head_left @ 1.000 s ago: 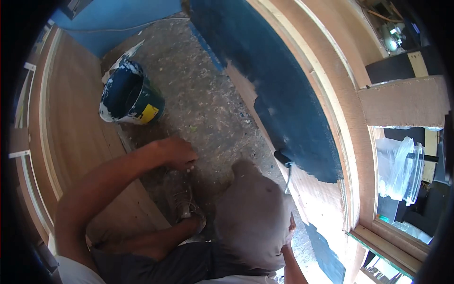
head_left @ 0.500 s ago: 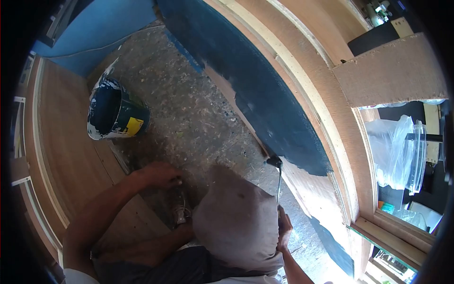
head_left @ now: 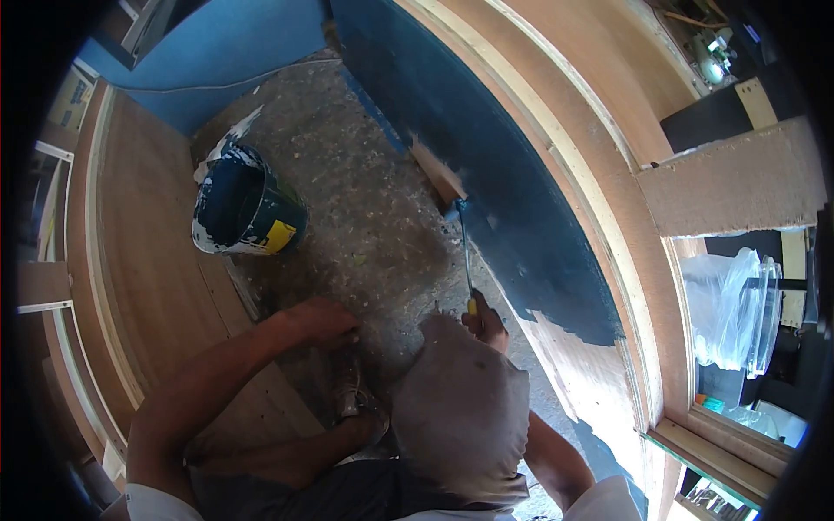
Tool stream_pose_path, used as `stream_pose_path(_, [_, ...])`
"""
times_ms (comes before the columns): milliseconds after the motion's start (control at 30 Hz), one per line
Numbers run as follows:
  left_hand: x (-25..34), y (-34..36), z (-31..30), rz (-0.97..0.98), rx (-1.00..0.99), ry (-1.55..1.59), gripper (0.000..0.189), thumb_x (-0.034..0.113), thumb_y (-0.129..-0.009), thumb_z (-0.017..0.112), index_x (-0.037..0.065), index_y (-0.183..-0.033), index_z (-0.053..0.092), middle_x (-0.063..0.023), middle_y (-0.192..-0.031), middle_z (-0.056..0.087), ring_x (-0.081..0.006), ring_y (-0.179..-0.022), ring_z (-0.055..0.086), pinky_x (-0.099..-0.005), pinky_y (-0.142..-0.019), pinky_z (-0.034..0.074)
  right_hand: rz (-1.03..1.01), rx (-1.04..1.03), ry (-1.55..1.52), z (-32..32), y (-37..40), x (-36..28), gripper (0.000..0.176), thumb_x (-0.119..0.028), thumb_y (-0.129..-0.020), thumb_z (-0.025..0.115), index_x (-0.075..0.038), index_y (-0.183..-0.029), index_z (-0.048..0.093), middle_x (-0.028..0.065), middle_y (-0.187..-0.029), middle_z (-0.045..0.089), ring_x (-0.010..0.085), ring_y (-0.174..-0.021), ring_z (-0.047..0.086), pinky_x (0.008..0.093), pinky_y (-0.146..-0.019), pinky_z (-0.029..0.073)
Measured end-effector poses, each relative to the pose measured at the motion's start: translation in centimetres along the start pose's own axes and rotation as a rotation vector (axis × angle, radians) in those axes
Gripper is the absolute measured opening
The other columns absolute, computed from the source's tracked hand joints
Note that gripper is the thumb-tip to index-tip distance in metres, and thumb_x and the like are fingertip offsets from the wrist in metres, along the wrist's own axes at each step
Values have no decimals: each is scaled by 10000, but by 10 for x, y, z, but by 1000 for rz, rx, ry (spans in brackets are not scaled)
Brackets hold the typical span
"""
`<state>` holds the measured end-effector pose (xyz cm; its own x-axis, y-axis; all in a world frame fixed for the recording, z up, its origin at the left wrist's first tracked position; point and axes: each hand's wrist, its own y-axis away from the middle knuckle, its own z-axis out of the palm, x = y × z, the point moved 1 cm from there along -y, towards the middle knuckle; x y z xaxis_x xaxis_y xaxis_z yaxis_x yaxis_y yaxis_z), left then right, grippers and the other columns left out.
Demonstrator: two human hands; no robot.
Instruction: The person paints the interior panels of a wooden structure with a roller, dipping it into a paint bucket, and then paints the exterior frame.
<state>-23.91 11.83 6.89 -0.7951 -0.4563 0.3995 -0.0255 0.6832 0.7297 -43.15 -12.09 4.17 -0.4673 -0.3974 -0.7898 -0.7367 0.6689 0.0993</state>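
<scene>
My right hand point(head_left: 486, 325) is wrapped round the yellow handle of a small paint roller point(head_left: 465, 252). The roller's head, dark with paint, touches the lower edge of a wooden panel point(head_left: 556, 347) at a strip of bare wood. Dark blue paint point(head_left: 512, 208) covers most of that panel, with bare wood showing lower right. My left hand point(head_left: 328, 323) hangs over the floor with its fingers curled closed; whatever is inside them, if anything, is hidden. Left of centre stands a paint bucket point(head_left: 282, 204) with dark paint inside and white smears on its rim.
Between two wooden panels runs a speckled concrete floor point(head_left: 347, 165). A bare plywood panel point(head_left: 156, 226) rises on the left. At the back, a cable point(head_left: 226, 85) lies along a blue wall point(head_left: 234, 43). My grey-clothed knee point(head_left: 460, 408) is in front. Plastic wrap point(head_left: 725, 304) shows through the right-hand frame.
My right hand has moved forward and left with the roller, whose head now sits farther up the panel's lower edge. The bare strip there is smaller. The view has shifted slightly; my left hand stays closed.
</scene>
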Motion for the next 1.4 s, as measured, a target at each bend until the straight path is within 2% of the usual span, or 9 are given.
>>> stream_pose_path(200, [-8,0,-3,34,83,61,306,355,-988,557,105,-1117,676,-155,-1099,703,-362,-1087,657,-504,-923,522,-48,-69,49,-17,26,20,435,-32,-904,633,-88,-1335,654,148,-848,669,222,-680,621,379,-657,505])
stream_pose_path(433, [-18,-26,-5,27,40,-109,246,291,-940,591,99,-1058,691,-151,-1038,718,-360,-1026,685,-498,-886,540,-4,-63,8,15,-1,3,431,-42,-915,632,-87,-1344,651,153,-913,695,231,-735,650,368,-700,521])
stream_pose_path(567, [-12,-20,-22,71,155,-82,211,269,-930,596,94,-999,691,-152,-1009,724,-364,-993,695,-493,-856,547,29,-2,-30,36,-34,-17,429,-48,-922,632,-87,-1349,649,156,-950,709,235,-766,666,361,-724,530])
stream_pose_path(667, [-11,-25,-22,77,168,-69,216,280,-930,603,92,-992,689,-153,-1006,724,-365,-985,697,-494,-841,548,-52,17,-57,67,-77,-29,437,-62,-929,637,-93,-1365,639,185,-1045,721,236,-869,696,354,-784,544])
stream_pose_path(733, [-12,-26,-19,77,134,-82,223,289,-931,607,93,-1001,688,-155,-1005,723,-365,-981,698,-495,-833,549,16,-161,57,73,-97,-50,490,-127,-962,646,-65,-1439,554,176,-1250,694,198,-1127,646,303,-958,486])
stream_pose_path(1100, [-12,-29,-12,44,29,-83,287,292,-905,661,63,-1056,743,-174,-1089,735,-349,-1034,710,-468,-858,573,9,-92,-42,68,-85,-39,460,-132,-964,633,-76,-1418,584,184,-1217,705,235,-1102,677,338,-955,509])
stream_pose_path(1200, [-14,-29,-10,83,103,-82,259,323,-932,612,95,-1033,684,-164,-990,722,-366,-979,700,-498,-826,553,-72,-104,58,88,-110,-56,444,-112,-948,640,-76,-1390,610,207,-1166,714,247,-1044,698,351,-913,522])
stream_pose_path(1300, [-11,-22,-15,92,176,-39,244,314,-927,611,96,-1013,680,-166,-979,720,-368,-972,699,-503,-822,551,-150,-30,27,97,-115,-61,463,-88,-909,643,-126,-1370,629,232,-972,677,343,-848,686,436,-774,530])
stream_pose_path(1400, [-12,-24,-13,78,135,-2,233,307,-926,607,96,-999,676,-167,-974,719,-373,-968,696,-507,-824,547,-54,-44,111,73,-88,-45,452,-122,-935,658,-85,-1384,617,190,-1092,717,242,-916,687,354,-829,534])
